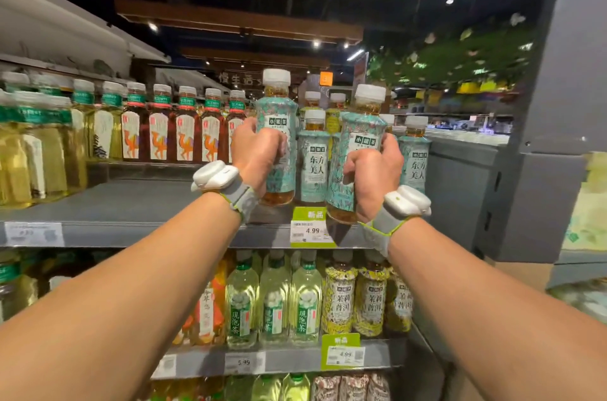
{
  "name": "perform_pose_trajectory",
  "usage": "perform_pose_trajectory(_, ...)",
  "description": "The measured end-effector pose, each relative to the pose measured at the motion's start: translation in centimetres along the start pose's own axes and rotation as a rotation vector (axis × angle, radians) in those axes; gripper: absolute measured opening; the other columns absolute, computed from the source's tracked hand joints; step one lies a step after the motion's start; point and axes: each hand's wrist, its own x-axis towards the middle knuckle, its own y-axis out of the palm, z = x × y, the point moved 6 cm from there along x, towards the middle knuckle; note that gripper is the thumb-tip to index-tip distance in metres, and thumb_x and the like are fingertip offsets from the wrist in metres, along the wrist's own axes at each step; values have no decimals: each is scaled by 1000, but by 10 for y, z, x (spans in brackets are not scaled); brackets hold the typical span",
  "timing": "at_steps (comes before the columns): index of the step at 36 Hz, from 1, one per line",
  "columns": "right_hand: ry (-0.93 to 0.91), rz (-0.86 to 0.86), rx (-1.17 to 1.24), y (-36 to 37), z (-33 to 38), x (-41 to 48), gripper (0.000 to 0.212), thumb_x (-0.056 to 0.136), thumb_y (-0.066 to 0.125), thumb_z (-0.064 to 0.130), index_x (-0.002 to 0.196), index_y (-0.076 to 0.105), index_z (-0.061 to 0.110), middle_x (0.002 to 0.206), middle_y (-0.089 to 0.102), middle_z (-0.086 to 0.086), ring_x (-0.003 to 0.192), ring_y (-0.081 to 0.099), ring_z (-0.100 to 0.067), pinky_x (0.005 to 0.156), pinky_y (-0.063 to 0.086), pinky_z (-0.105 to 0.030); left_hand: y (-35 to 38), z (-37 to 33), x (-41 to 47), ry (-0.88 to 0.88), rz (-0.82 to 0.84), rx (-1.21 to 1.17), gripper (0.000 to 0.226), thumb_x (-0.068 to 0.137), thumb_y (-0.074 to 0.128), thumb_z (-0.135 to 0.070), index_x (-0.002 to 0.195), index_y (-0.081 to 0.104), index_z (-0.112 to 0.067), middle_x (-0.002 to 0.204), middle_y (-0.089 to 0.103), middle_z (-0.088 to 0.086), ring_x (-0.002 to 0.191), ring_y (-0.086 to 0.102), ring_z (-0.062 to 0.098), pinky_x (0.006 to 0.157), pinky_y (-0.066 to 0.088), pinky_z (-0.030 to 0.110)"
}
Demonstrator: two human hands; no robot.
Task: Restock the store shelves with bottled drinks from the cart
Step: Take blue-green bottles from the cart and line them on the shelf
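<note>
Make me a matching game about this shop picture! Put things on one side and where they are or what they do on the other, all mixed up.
Things:
1. left hand
2. orange-animal bottles
3. white-flower bottles
4. upper green tag

Matches:
A. on the lower shelf
B. stuck on the upper shelf's front edge
C. grips a teal bottle, like the right hand
D. standing in a row on the upper shelf

Pairs: 1-C, 2-D, 3-A, 4-B.
</note>
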Motion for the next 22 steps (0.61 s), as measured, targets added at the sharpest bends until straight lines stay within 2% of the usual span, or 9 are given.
perform_pose_trajectory(2,-9,5,0,-2,-1,5,61,52,55,-3,111,56,8,74,59,-12,51,54,-25,44,38,-26,2,4,1,-1,-3,19,39,47,49,2,82,61,-10,51,54,-5,47,49,13,45,36,23)
perform_pose_trajectory(4,-6,10,-5,-4,-3,9,56,53,54,-4,106,53,14,75,58,-12,44,51,-24,38,35,-21,4,10,1,-10,-19,38,36,48,50,3,71,50,-25,65,58,4,55,51,19,51,39,27)
perform_pose_trajectory(7,-30,-6,0,-8,-5,12,50,40,48,7,89,54,11,70,59,-17,48,51,-26,37,36,-22,6,21,3,-33,-39,85,39,51,51,7,74,50,-25,77,61,7,68,54,26,60,43,33)
perform_pose_trajectory(11,-40,5,-24,-9,-13,20,62,35,48,11,96,58,11,78,65,-24,51,55,-28,39,39,-24,9,34,13,-65,-85,70,46,62,52,11,71,39,-32,81,58,1,76,57,26,67,47,36)
perform_pose_trajectory(15,-47,11,-44,-10,-18,22,52,37,49,11,87,58,17,74,66,-24,40,53,-22,35,34,-17,8,43,19,-64,-129,92,41,63,51,11,74,39,-27,78,50,-6,79,59,27,68,47,36)
perform_pose_trajectory(18,-38,39,-43,-8,-19,22,46,36,49,10,80,55,22,75,66,-24,42,52,-23,35,37,-23,8,48,20,-73,-135,127,43,64,52,12,71,37,-29,75,48,-8,76,59,25,70,50,36)
perform_pose_trajectory(22,-24,64,-37,-6,-21,25,48,37,49,8,84,56,17,77,67,-23,51,55,-27,37,39,-24,10,55,23,-102,-114,144,49,67,52,14,72,34,-31,78,44,-10,75,54,16,66,48,32)
